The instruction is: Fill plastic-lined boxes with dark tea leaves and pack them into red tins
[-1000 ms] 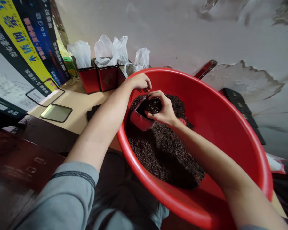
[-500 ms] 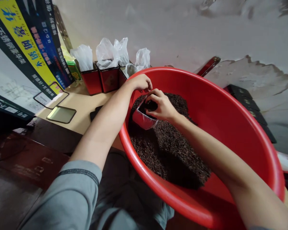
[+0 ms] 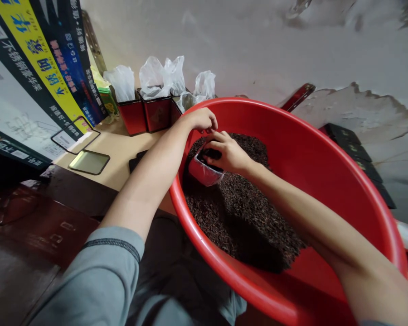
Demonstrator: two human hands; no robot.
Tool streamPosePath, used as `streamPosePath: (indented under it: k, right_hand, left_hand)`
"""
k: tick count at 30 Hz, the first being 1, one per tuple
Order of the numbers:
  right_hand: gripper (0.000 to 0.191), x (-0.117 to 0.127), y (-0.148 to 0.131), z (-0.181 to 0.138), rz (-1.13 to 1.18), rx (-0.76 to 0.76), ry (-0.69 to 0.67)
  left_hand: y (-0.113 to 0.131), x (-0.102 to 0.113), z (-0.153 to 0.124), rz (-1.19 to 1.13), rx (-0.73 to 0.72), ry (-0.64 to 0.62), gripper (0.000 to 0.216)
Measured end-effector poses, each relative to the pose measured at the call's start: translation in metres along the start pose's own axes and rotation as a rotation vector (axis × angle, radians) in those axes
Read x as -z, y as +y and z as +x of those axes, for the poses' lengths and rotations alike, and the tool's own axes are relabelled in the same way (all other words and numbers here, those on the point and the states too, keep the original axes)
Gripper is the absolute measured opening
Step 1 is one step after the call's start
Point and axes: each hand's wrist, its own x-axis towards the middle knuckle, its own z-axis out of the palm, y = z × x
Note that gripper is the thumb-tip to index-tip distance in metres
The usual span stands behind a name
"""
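Note:
A small red tin [image 3: 204, 174], lined with a clear plastic bag [image 3: 213, 177], sits on dark, loose dried leaves [image 3: 255, 199] that look like tea. Both tin and leaves are inside a large red tub [image 3: 319, 181]. My left hand [image 3: 204, 120] is at the tin's far side, fingers curled and pinched together at the bag's edge; the fingertips are partly hidden. My right hand [image 3: 226, 153] reaches over the tin's mouth, thumb and fingers bent and apart, their tips down on the dark contents.
Red tins with plastic bags sticking out [image 3: 158, 111] stand beyond the tub's left rim. A rectangular lid [image 3: 89, 162] and a thin black frame [image 3: 75, 135] lie left on the table [image 3: 117, 147]. Large printed boxes [image 3: 37, 68] lean at far left. Black boxes [image 3: 357, 158] are behind the tub.
My right hand has sunk slightly lower into the tin's mouth, its fingers less raised. My left hand stays at the far side. The whole view has shifted slightly.

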Motion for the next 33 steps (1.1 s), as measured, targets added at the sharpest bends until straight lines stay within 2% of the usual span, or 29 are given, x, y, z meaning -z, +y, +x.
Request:
streamPosePath:
  k: [3, 11, 16, 33]
  right_hand:
    - [0.018, -0.001, -0.003, 0.000, -0.006, -0.023, 0.008]
    - [0.021, -0.002, -0.016, -0.001, -0.014, -0.027, -0.018]
    - [0.019, -0.005, -0.016, -0.003, -0.025, -0.080, 0.021]
    - [0.029, -0.005, -0.008, -0.005, -0.126, -0.099, -0.039]
  left_hand:
    - [0.001, 0.001, 0.000, 0.011, 0.002, -0.009, 0.038]
    - [0.002, 0.002, -0.003, 0.031, 0.036, -0.165, 0.038]
    - [-0.001, 0.002, 0.000, 0.067, 0.058, -0.151, 0.038]
    - [0.001, 0.000, 0.001, 0.053, 0.094, -0.133, 0.041]
